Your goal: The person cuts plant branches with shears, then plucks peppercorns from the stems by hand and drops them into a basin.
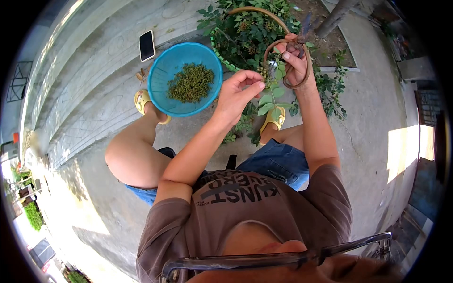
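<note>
My left hand point(236, 96) is raised at the centre, thumb and forefinger pinched at a small cluster of green berries point(265, 73). To its right, my right hand point(297, 66) grips scissors with brown loop handles point(307, 78), and a leafy green sprig point(266, 99) hangs from this hand between the two. Left of my left hand, a blue plastic basin point(158, 89) holds a heap of small green berries point(191, 83). Beyond my hands lies a pile of leafy branches point(255, 35) with berries, partly edged by a green-and-white rim.
A phone point(147, 45) lies on the concrete step point(113, 42) behind the basin. My yellow shoes point(141, 101) stand below the basin and beneath the sprig. A trunk point(335, 19) rises from a soil bed at upper right.
</note>
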Demonstrator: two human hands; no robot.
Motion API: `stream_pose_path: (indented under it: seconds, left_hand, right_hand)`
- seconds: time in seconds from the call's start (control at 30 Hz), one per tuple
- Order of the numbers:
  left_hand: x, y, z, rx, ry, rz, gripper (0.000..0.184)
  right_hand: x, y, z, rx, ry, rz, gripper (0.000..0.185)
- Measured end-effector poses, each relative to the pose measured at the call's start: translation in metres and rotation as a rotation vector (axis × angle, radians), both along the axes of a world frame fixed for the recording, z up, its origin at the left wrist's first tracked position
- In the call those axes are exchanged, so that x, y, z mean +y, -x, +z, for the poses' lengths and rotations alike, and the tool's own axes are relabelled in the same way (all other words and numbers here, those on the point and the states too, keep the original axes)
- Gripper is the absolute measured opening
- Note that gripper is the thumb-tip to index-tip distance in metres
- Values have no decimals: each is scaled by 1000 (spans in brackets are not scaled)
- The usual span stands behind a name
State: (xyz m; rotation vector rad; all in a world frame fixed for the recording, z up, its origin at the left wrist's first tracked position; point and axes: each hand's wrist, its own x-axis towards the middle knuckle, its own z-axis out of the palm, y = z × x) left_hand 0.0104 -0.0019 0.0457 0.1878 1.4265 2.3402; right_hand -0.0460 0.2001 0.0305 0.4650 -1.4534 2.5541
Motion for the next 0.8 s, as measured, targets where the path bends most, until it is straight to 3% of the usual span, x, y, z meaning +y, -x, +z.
stream_pose_path:
  seconds: [0.33, 0.5, 0.63, 0.7, 0.8]
  left_hand:
    - [7, -2, -11, -201, -61, 28, 7]
    - [9, -2, -11, -361, -229, 37, 6]
    - [9, -3, -18, -398, -301, 32, 5]
    - [9, -3, -18, -420, -301, 64, 5]
    - [9, -5, -14, -327, -327, 124, 4]
  right_hand:
    - [-8, -4, 6, 25, -57, -41, 42]
    - [-13, -7, 8, 49, -98, -105, 43]
    - [-14, -14, 14, 73, -191, -164, 44]
    - [-11, -14, 13, 84, -371, -241, 44]
    - [-13, -18, 18, 97, -342, -207, 41]
